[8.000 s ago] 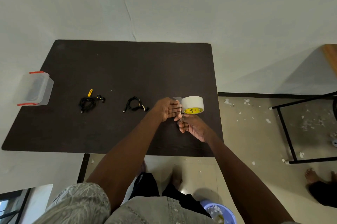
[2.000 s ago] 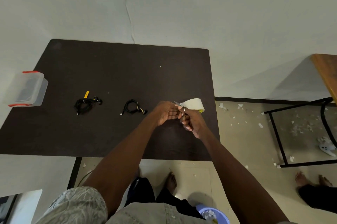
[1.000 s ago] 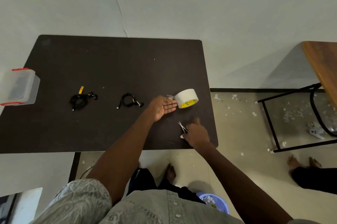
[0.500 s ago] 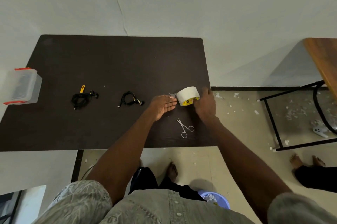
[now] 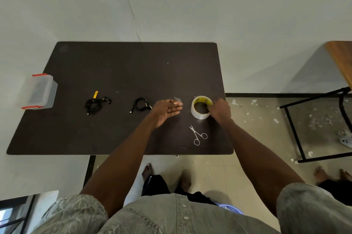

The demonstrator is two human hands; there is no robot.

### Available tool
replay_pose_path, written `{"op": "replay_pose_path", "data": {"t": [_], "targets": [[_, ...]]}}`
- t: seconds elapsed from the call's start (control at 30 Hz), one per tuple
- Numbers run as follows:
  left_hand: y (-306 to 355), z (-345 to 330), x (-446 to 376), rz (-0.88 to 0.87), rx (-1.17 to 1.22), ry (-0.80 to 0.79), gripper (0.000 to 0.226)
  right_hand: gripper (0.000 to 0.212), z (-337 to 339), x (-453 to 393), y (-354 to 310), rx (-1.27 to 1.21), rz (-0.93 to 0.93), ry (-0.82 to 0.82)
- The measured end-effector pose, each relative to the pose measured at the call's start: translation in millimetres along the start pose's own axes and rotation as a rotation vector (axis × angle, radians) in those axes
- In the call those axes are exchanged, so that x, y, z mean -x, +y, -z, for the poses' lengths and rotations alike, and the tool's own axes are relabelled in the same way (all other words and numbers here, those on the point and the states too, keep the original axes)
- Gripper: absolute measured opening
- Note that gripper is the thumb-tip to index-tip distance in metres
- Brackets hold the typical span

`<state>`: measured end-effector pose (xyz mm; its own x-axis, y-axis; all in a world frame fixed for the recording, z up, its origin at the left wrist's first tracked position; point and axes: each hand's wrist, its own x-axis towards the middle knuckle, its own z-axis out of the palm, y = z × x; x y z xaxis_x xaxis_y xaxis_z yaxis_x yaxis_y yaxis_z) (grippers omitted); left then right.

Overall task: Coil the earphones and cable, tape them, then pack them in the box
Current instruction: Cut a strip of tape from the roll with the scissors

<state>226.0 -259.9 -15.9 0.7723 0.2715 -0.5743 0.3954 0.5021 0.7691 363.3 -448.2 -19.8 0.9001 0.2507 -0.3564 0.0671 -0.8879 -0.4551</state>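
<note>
Far left, a clear plastic box [image 5: 37,91] with orange-red latches sits half off the edge of the dark table [image 5: 122,66]; no label on it can be read. To its right lies a black tangle of earphones [image 5: 96,103], loosely bunched, with a small yellow tab [image 5: 95,94] just beyond it bearing dark marks too small to read. Further right, well apart from the earphones, rests the black cable [image 5: 140,104], wound into a rough loop with its plug ends sticking out at the left and right.

The left hand [image 5: 166,110] is next, just beside the cable's right end, palm turned up and sideways, fingers straight and together. A short strip of clear tape [image 5: 178,99] stands off its fingertips (whether stuck to one finger or several is hard to tell).

Then the tape roll [image 5: 201,108], lying flat on the table, whitish outside with a yellow core printed in dark letters that blur past reading. The right hand [image 5: 219,110] grips the roll's right side, fingers curled over the rim into the hole. Nearer the table's front edge, small silver scissors [image 5: 198,135] lie on the table, blades slightly parted, untouched.
</note>
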Motion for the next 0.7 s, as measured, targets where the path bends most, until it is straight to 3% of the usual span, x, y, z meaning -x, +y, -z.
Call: {"op": "replay_pose_path", "data": {"t": [0.13, 0.27, 0.3, 0.37, 0.43, 0.47, 0.53, 0.7], "targets": [[1.2, 2.3, 5.1, -0.008, -0.028, -0.006, 0.018, 0.02, 2.3, 3.1, -0.5, 0.006, -0.034, -0.014], [12.4, 2.7, 18.2, -0.022, -0.068, -0.092, 0.016, 0.024, 2.1, 10.4, -15.4, -0.078, -0.038, 0.166], [16.9, 3.9, 22.1, -0.029, -0.072, -0.138, 0.015, 0.024, 3.3, 11.9, -24.3, -0.226, -0.037, 0.112], [26.8, 7.8, 29.5, -0.035, -0.086, -0.219, 0.016, 0.033, 8.7, 19.8, -46.3, -0.61, -0.057, -0.247], [36.2, 11.1, 34.8, -0.031, -0.155, -0.238, 0.019, 0.052, 15.3, 28.7, -63.1, -0.76, 0.001, -0.596], [40.1, 12.2, 36.5, -0.032, -0.206, -0.231, 0.02, 0.059, 17.0, 31.1, -68.6, -0.776, 0.049, -0.687], [47.6, 15.6, 39.6, -0.037, -0.281, -0.224, 0.02, 0.056, 17.0, 31.6, -77.8, -0.779, 0.109, -0.741], [60.9, 22.5, 48.0, -0.042, -0.35, -0.212, 0.018, 0.012, 15.3, 33.4, -94.0, -0.769, 0.171, -0.687]]}}
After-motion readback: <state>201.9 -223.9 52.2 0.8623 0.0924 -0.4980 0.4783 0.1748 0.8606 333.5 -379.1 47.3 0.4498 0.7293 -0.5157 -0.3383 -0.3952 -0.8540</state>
